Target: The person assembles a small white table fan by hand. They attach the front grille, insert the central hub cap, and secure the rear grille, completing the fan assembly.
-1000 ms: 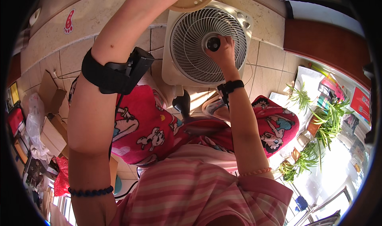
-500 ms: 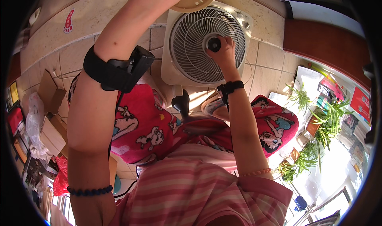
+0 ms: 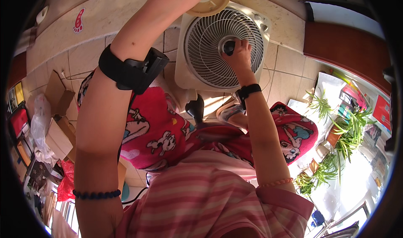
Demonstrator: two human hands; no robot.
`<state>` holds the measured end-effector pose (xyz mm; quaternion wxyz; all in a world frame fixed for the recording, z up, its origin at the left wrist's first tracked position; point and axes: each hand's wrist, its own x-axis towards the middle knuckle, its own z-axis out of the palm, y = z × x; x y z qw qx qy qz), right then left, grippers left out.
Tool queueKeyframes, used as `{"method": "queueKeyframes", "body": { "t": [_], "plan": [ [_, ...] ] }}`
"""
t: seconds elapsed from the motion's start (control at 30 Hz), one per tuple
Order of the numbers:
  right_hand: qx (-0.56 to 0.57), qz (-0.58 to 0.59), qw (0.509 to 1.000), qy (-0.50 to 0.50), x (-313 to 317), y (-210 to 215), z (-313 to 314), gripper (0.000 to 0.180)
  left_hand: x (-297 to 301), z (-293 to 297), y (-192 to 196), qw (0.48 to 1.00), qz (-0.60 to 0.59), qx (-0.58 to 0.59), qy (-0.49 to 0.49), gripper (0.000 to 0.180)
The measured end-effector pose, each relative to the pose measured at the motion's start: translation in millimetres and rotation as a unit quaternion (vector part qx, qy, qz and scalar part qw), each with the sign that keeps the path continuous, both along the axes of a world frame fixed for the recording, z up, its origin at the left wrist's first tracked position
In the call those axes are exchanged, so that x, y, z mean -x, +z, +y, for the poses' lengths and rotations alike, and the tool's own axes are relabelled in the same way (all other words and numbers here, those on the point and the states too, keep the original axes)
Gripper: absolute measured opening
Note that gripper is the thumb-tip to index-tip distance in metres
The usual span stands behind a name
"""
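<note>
My right hand (image 3: 240,57) has its fingers closed around a black knob (image 3: 228,48) at the centre of a box fan's round grille (image 3: 200,55). The fan's off-white square housing (image 3: 182,75) faces up at me, with small dials (image 3: 263,27) at its far right corner. My left forearm (image 3: 153,18) stretches past the fan's far left corner and out at the top edge, so the left hand is cut off. Beside that forearm is a beige ring-shaped piece (image 3: 212,8), also partly cut off.
Under the fan is a tiled floor (image 3: 287,62). A black tapered piece (image 3: 195,109) stands between the fan and my knees. Cardboard boxes (image 3: 58,135) and a clear plastic bag (image 3: 40,116) are at left. Potted plants (image 3: 350,131) line the right, near a reddish-brown panel (image 3: 336,47).
The whole view has shifted slightly, so the fan and my arms appear a little farther right and lower. The right hand stays on the knob, its fingers turned slightly.
</note>
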<state>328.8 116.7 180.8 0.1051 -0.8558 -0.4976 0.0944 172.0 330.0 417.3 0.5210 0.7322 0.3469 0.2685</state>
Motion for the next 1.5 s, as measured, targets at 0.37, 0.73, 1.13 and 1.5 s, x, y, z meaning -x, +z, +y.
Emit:
{"method": "queueKeyframes", "body": {
  "t": [0.37, 0.73, 1.13, 1.5],
  "plan": [
    [-0.028, 0.021, 0.999, 0.040, -6, -4, -4, 0.068, -2, 5, -8, 0.997, -0.017, -0.069, -0.004, 0.011],
    [-0.006, 0.039, 0.999, 0.031, -9, -6, -6, 0.070, -1, 0, -12, 0.994, -0.030, -0.102, -0.012, 0.012],
    [-0.042, 0.081, 0.996, -0.024, -5, 7, -11, 0.068, -12, -11, -26, 0.992, 0.108, -0.015, -0.058, 0.027],
    [-0.206, 0.810, 0.514, -0.193, 61, 90, -67, 0.027, -17, -85, -133, 0.969, 0.079, 0.061, -0.225, 0.027]
  ]
}}
